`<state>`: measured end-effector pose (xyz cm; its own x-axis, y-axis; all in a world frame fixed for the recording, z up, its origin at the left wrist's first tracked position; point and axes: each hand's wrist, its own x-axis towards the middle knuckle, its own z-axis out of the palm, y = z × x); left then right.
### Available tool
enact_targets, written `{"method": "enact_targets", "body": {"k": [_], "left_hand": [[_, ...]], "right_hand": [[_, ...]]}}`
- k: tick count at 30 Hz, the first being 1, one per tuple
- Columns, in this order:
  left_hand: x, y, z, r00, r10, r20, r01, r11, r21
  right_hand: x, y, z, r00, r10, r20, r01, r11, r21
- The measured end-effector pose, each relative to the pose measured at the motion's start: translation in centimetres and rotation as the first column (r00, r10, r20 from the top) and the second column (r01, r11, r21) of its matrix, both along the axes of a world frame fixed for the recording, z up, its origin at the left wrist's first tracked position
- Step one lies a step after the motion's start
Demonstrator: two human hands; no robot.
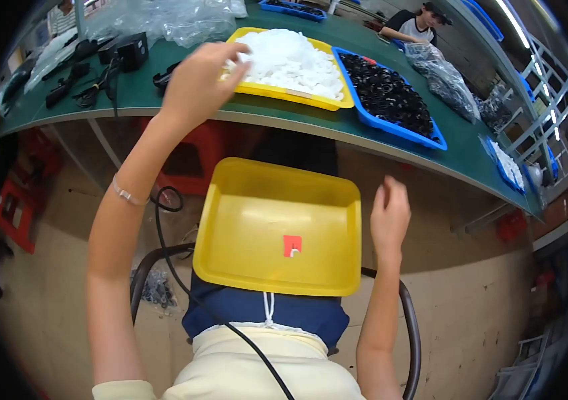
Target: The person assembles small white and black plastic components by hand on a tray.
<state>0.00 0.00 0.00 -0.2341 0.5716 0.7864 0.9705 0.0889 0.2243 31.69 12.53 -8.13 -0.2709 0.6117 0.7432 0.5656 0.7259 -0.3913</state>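
My left hand point(198, 81) reaches forward to the near left edge of a yellow tray point(297, 97) heaped with small white plastic parts point(290, 59); its fingertips touch the pile, and I cannot tell whether it grips one. My right hand point(389, 212) hangs in the air beside the right rim of an empty yellow tray point(257, 220) that rests on my lap, fingers loosely curled, holding nothing I can see. That lap tray carries a small red sticker point(292, 245).
A blue tray point(390, 127) of black ring parts sits right of the white parts on the green bench point(164, 100). Clear bags, black tools and cables lie at the left. Another person point(417, 23) sits across. A black cable point(184, 280) runs past my lap.
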Motion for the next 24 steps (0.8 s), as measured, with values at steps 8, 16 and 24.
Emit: {"method": "enact_targets", "body": {"k": [8, 16, 24], "left_hand": [[1.0, 7.5, 1.9, 0.987, 0.15, 0.06, -0.085, 0.797, -0.597], [2.1, 8.3, -0.7, 0.949, 0.311, -0.045, -0.304, 0.871, -0.387], [1.6, 10.0, -2.5, 0.923, 0.336, -0.186, -0.381, 0.865, -0.327]], "right_hand": [[-6.2, 10.2, 8.2, 0.968, 0.246, 0.044, -0.217, 0.917, -0.336], [-7.3, 10.8, 7.2, 0.929, 0.159, 0.334, -0.066, 0.96, -0.273], [-8.0, 10.1, 7.8, 0.828, 0.214, 0.518, -0.123, 0.971, -0.204]]}}
